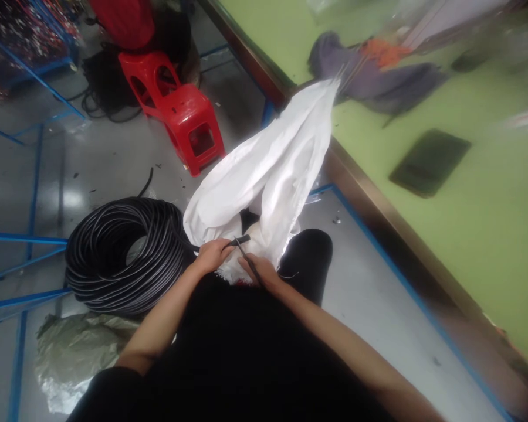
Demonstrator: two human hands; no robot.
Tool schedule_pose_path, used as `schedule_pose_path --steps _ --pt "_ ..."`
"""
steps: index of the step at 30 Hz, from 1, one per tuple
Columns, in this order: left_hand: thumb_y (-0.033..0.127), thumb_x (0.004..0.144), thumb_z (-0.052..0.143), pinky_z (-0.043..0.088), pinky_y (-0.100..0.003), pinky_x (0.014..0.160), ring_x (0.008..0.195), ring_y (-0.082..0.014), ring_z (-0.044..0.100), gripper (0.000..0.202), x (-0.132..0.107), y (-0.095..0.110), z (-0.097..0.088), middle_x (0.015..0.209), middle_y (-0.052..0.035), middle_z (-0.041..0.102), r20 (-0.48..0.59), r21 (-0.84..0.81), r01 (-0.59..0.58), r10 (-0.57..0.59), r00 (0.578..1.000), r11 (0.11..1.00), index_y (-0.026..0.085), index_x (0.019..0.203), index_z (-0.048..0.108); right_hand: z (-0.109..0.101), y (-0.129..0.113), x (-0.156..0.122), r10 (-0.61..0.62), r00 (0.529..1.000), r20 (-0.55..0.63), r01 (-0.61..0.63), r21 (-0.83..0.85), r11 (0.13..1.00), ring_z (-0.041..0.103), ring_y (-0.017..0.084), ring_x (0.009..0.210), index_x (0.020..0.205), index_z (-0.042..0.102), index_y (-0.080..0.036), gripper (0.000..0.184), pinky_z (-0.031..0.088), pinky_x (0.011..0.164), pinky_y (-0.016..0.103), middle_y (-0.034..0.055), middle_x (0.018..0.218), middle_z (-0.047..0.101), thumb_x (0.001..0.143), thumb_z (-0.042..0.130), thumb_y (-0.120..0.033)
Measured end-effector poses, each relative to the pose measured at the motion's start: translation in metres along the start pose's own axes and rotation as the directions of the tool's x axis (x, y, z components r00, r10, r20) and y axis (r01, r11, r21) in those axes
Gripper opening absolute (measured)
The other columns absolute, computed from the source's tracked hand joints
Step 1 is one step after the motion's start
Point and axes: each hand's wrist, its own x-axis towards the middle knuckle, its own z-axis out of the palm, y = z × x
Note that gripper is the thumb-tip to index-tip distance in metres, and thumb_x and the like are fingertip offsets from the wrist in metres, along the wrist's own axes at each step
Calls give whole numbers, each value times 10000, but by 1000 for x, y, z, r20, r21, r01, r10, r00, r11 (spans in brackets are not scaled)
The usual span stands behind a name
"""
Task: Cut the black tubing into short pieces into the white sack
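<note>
A white woven sack (pixel 264 176) hangs from the edge of the green table (pixel 488 193) down onto my lap. My left hand (pixel 213 255) is closed on a short black piece of cable (pixel 240 240) at the sack's lower edge. My right hand (pixel 261 271) lies closed against the sack and holds a thin dark strand (pixel 249 262), perhaps a tie or tool; I cannot make it out. Both hands meet just in front of my black-clothed knees.
A big coil of black cable (pixel 123 255) lies on the floor to my left, beside a crumpled grey-green sack (pixel 74 357). Red plastic stools (pixel 176 108) stand farther back. Blue frame bars (pixel 26 240) cross the floor. On the table lie a dark flat pad (pixel 429 161) and grey cloth (pixel 374 79).
</note>
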Motion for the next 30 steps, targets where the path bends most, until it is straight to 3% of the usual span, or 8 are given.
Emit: schedule_pose_path --steps 7,10,15,20,25,30 --pt "406 927 426 455 -263 733 867 -183 615 311 0 -11 -1 959 -32 688 12 -25 4 -4 1000 1000 234 1008 672 5 7 0 -28 999 -29 28 16 999 631 213 693 710 602 -211 417 448 645 301 39 664 640 900 419 -534" --pt "406 926 432 457 -265 739 890 -190 620 313 -1 -13 -1 984 -34 692 1 -27 13 -13 1000 1000 233 1030 671 3 7 0 5 1000 -28 -2 111 994 611 190 611 675 572 -204 440 451 608 289 19 587 603 892 414 -552" --pt "415 932 415 452 -258 739 877 -184 626 322 -5 3 7 963 -31 697 60 0 -50 50 997 999 239 1009 673 -3 3 3 20 1000 -13 -14 343 939 558 154 488 660 517 -203 465 463 538 267 -21 471 527 883 394 -592" --pt "398 926 440 454 -277 764 910 -195 630 308 -9 14 15 1031 -34 695 110 -37 -149 153 982 988 241 1089 649 -5 4 4 -18 998 -58 41 413 910 563 146 484 698 518 -202 408 474 556 262 -30 474 537 873 441 -562" --pt "431 924 455 442 -279 821 914 -181 623 330 -9 -6 8 1013 -30 694 70 -8 -235 234 970 972 252 1131 638 -11 5 4 149 986 -77 -87 527 846 551 141 443 689 479 -209 425 454 458 241 -31 495 526 837 469 -607" --pt "410 943 422 449 -263 771 894 -177 621 318 -7 -25 -1 968 -30 682 -129 68 -100 109 986 993 246 1090 651 -14 5 1 30 999 -28 -11 527 850 539 123 463 758 510 -201 431 458 488 234 -24 551 559 872 411 -605"
